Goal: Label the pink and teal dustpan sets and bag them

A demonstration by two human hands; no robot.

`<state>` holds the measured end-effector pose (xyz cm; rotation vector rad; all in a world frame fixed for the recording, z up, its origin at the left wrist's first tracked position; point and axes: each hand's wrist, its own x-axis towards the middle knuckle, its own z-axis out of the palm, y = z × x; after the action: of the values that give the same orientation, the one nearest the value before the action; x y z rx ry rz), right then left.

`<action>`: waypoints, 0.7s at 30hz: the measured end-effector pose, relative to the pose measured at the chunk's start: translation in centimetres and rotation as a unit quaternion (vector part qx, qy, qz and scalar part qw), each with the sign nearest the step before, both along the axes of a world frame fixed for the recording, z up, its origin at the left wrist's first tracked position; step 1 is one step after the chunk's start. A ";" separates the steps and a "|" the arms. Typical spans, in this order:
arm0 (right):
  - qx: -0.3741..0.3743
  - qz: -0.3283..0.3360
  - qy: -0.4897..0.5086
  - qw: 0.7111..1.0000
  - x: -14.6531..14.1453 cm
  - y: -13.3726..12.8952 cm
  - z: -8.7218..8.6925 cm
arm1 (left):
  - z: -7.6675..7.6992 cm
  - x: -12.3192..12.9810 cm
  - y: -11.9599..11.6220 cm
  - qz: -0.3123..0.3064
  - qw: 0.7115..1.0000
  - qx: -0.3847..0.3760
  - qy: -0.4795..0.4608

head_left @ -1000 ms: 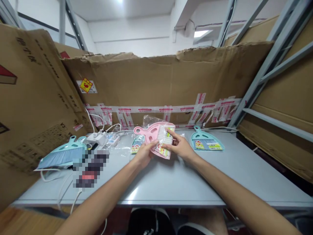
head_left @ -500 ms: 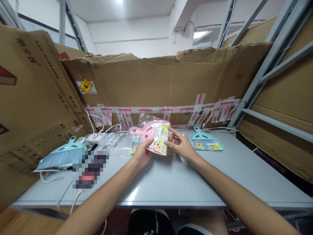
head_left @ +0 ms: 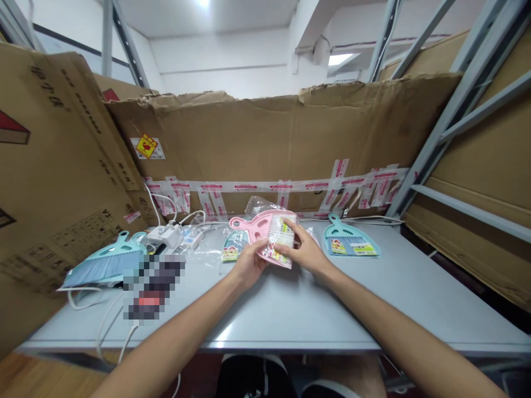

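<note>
Pink plastic dustpan [head_left: 259,228] held between both hands above the middle of the grey worktop [head_left: 290,344]; whether its lower edge touches the surface cannot be told. Its long axis runs roughly left to right across the view, slanting, with the looped handle [head_left: 234,223] up at the left end. The wide end lies to the right and toward the person, carrying a white-bristled brush [head_left: 282,232] and a printed yellow-and-red label [head_left: 271,255].

Left hand [head_left: 249,264]: fingers [head_left: 262,246] closed against the dustpan's near side, grasping it. Right hand [head_left: 301,249]: fingers [head_left: 287,223] closed over the bristle end from above, grasping it as well. The right hand is the nearer to the bristles and label, the left hand to the handle, though neither touches the loop.

Surroundings: a crumpled clear plastic bag [head_left: 259,205] stands just behind the dustpan. A small teal dustpan [head_left: 235,244] lies just beyond the left hand, and a second teal dustpan [head_left: 350,240] lies to the right of the right hand, apart from it. Farther left are a teal hand broom [head_left: 105,266] with blue bristles and a white power strip [head_left: 186,239] with white cables. A pixelated patch [head_left: 153,287] hides part of the worktop. Behind stands a cardboard sheet [head_left: 282,143] bound with red-and-white tape [head_left: 282,187].
</note>
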<state>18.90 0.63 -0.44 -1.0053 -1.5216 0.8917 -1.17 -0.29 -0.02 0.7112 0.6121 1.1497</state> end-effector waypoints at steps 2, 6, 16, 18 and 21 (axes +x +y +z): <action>-0.011 0.006 0.077 0.997 0.3 -0.1 0.6 | 0.1 -0.2 0.2 0.019 1.000 -0.019 -0.011; -0.025 -0.045 0.215 0.975 0.8 0.3 1.0 | 0.4 -0.5 0.5 0.039 0.998 -0.032 -0.047; -0.125 0.012 0.239 0.963 1.0 1.1 0.2 | 0.0 -0.6 0.4 -0.041 0.995 -0.071 -0.059; -0.117 0.010 0.233 0.965 1.2 1.0 0.4 | -0.1 -0.5 0.5 -0.029 0.996 -0.070 -0.055; -0.101 0.008 0.240 0.966 1.4 0.9 0.9 | -0.1 -0.5 0.6 -0.007 0.996 -0.068 -0.058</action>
<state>20.30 1.55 0.50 -0.8405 -1.0455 1.2181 -1.66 0.28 -0.11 0.5287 0.5790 1.1166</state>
